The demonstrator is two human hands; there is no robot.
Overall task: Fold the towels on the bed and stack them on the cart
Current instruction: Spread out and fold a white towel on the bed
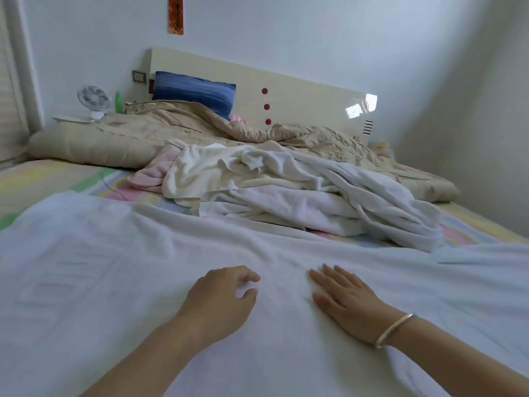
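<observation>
1. Writing first: one red wall strip [175, 14] hangs above the headboard [300, 101], and its gold marks are too blurred to read.
2. One white towel [114, 282] lies spread flat across the near end of the bed [37, 176], filling the foreground.
3. Two hands are on it. The left hand [220, 299] rests there with fingers loosely curled and thumb apart, gripping nothing.
4. The right hand [343, 299] lies palm down, fingers straight and slightly spread, pressing the cloth. One silver bangle [395, 329] circles that wrist.
5. Just beyond sits one crumpled towel pile [286, 190] of white, cream and pink; the exact number cannot be told.
6. Behind it: one beige quilt [177, 127] and one blue pillow [194, 88].
7. Three red dots [266, 106] run down the headboard.
8. At the far left stand one white desk fan [94, 101] and one green bottle [118, 103].
</observation>
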